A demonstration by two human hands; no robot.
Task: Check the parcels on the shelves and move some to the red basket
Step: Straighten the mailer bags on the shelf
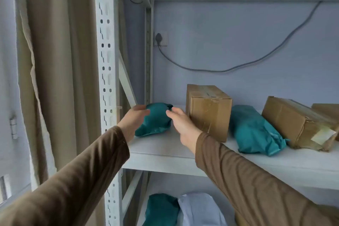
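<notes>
left hand [132, 121] and right hand [180, 124] flank small teal parcel [156, 122] at left end of shelf [165, 149], fingers loosely curved on its sides, real grip unclear. upright brown box [208, 112] just right, then second teal parcel [255, 131], tilted box [297, 124].

A single head-worn wide-angle view looks forward and slightly down from close in front of a white metal shelf [165, 148], near its left upright post [107, 79]. Both sleeved arms reach in from the bottom edge; the lower shelf level shows below.
</notes>
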